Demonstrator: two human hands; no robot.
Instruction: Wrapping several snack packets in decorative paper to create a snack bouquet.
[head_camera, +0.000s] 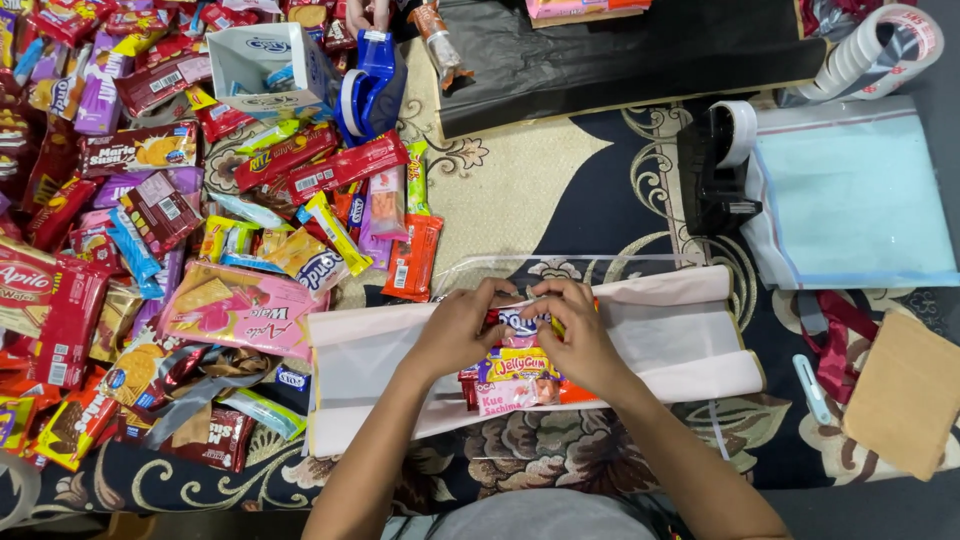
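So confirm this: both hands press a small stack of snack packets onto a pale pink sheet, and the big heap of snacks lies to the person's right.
Wrong on one point. The head view shows the big heap of snacks on the person's left. Both the left hand and right hand do press the small stack of snack packets on the pale pink sheet.

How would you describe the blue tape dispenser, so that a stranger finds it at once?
Start from the big heap of snack packets on the left. At its upper right edge stands an open white box; the blue tape dispenser lies just right of it. It is the only solid blue plastic tool there, unlike the black dispenser farther right.
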